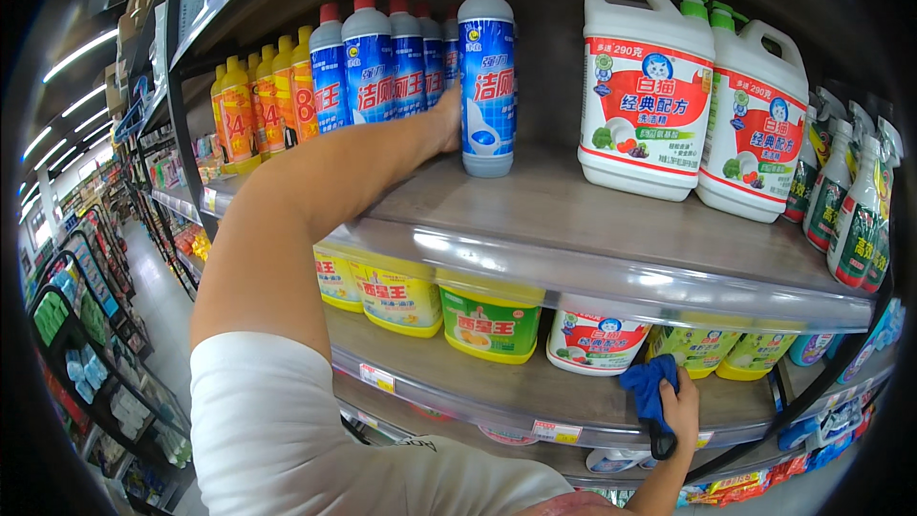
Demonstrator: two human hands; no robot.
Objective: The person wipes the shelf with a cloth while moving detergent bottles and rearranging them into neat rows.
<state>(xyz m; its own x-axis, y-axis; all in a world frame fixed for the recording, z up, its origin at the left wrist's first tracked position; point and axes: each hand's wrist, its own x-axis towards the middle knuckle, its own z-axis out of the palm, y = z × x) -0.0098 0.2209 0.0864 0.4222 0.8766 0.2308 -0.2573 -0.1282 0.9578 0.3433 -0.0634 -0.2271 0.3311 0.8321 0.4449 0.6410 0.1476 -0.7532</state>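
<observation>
My left arm stretches across the upper shelf, and my left hand (448, 118) is against the left side of a toilet cleaner bottle (488, 86) with a red cap and blue label. Its fingers are hidden behind that bottle, so their grip does not show. The bottle stands upright, apart from several matching bottles (367, 61) to its left. Lower down on the right, my right hand (679, 405) grips a crumpled blue cloth (647, 394) with a black edge. The cloth hangs in front of the middle shelf, by the yellow-green jugs (693, 350).
White dish-soap jugs (645, 93) and spray bottles (854, 222) occupy the upper shelf's right side. Yellow bottles (234, 111) stand at its left end. A clear plastic strip (494, 258) runs along the shelf's front edge. Below are more jugs (491, 326). An aisle (154, 265) lies left.
</observation>
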